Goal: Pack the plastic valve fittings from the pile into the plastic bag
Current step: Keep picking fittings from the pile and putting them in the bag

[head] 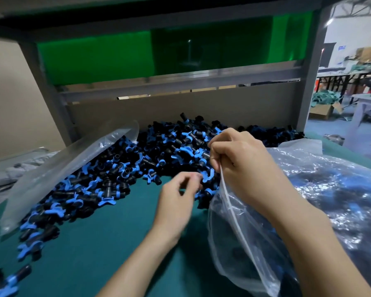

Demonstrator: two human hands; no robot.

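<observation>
A large pile of black valve fittings with blue handles [120, 168] spreads across the green table [107, 243] from the lower left to the back right. My right hand [242, 166] pinches the upper rim of a clear plastic bag [240, 243] that hangs open below it, with dark fittings inside. My left hand [178, 198] hovers at the near edge of the pile, its blurred fingers curled close to a blue-handled fitting [207, 175]. Whether those fingers grip anything cannot be told.
A stack of empty clear bags [58, 168] lies tilted over the pile's left side. Filled, crinkled plastic bags [334, 189] lie at the right. A cardboard wall [176, 108] and a grey frame with green panels close off the back.
</observation>
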